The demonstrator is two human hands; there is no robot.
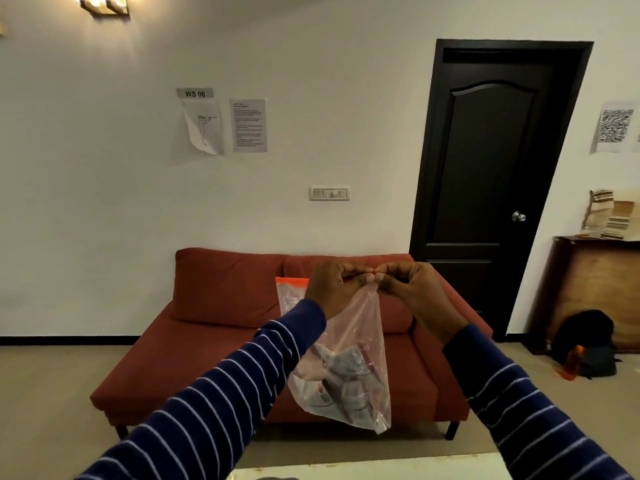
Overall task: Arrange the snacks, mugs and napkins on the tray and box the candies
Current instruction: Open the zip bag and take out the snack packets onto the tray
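Fingers (360, 271) of both hands pinch the clear plastic bag's (349, 368) top edge; bag hangs straight below, between left hand (332, 285) and right hand (412, 292).

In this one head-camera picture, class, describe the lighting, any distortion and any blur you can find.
Head view: a wall lamp at top left blows out, warm and overexposed; the wide lens bows the dark door so its frame leans; the clear plastic bag, pinched by the left hand and right hand, shows soft contents, too blurred to identify.

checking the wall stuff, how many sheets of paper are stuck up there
4 fully in view: the WS 06 label, the drawing sheet under it, the text sheet beside it, and the patterned sheet right of the door. Another may be cut off at the right edge.
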